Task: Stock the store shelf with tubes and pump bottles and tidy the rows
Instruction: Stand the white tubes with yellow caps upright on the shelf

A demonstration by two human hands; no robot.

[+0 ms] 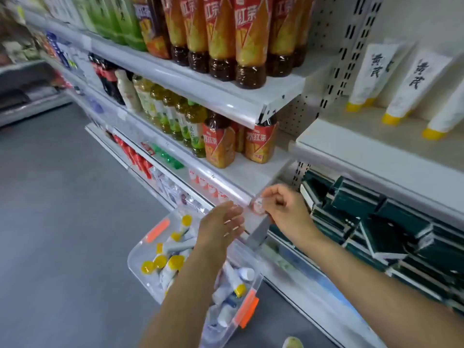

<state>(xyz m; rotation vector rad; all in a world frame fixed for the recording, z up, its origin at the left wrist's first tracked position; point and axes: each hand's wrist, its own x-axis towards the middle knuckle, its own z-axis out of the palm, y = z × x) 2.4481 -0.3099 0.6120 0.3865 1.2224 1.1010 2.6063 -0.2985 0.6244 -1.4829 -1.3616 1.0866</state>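
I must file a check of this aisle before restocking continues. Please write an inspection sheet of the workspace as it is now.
Surface: white metal shelf on the right, partly stocked.
Job's things: three white tubes with yellow caps lean on that shelf; more tubes lie loose in a clear plastic bin with orange latches on the grey floor.
Clutter: dark green boxes sit unevenly on the shelf below.
Grippers: left hand open, fingers straight, over the bin; right hand pinches a small round red-and-white item at the shelf corner.
Cables: nothing seen.
Surroundings: tea bottles on the left shelves.
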